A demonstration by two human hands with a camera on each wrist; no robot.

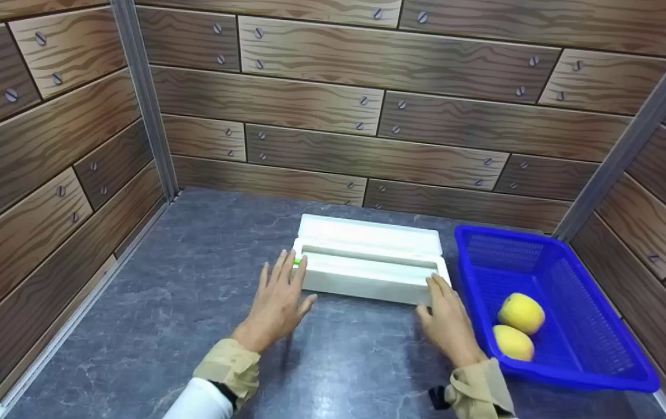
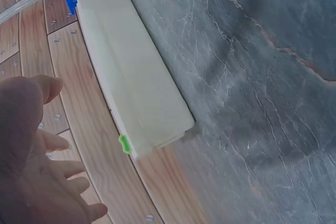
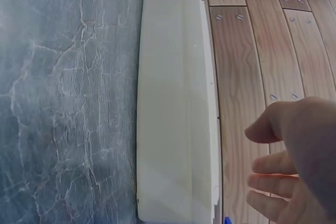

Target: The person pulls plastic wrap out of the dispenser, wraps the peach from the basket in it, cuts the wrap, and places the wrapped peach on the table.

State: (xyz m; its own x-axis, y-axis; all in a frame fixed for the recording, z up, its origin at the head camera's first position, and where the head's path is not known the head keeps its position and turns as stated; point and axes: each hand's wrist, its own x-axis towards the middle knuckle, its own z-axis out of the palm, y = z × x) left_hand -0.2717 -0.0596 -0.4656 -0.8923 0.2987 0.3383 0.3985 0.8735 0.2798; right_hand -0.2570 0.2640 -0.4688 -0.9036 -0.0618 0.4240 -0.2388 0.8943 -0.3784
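A long white box (image 1: pixel 367 282) lies on the dark table with its lid (image 1: pixel 370 233) tipped back. A small green piece (image 2: pixel 124 144) sits at its left end. My left hand (image 1: pixel 274 305), fingers spread, is at the box's left end; whether the fingertips touch it I cannot tell. At the right front corner is my right hand (image 1: pixel 449 317), its fingers extended over the edge and holding nothing. Both wrist views show the box's pale front face and loosely extended fingers. Most of the box's inside is hidden.
To the right stands a blue plastic basket (image 1: pixel 606 331) with two yellow fruits (image 1: pixel 522 313) in it. Wood-patterned walls (image 1: pixel 379 110) close off the back and both sides. The table (image 1: pixel 152 297) has a dark, marbled surface.
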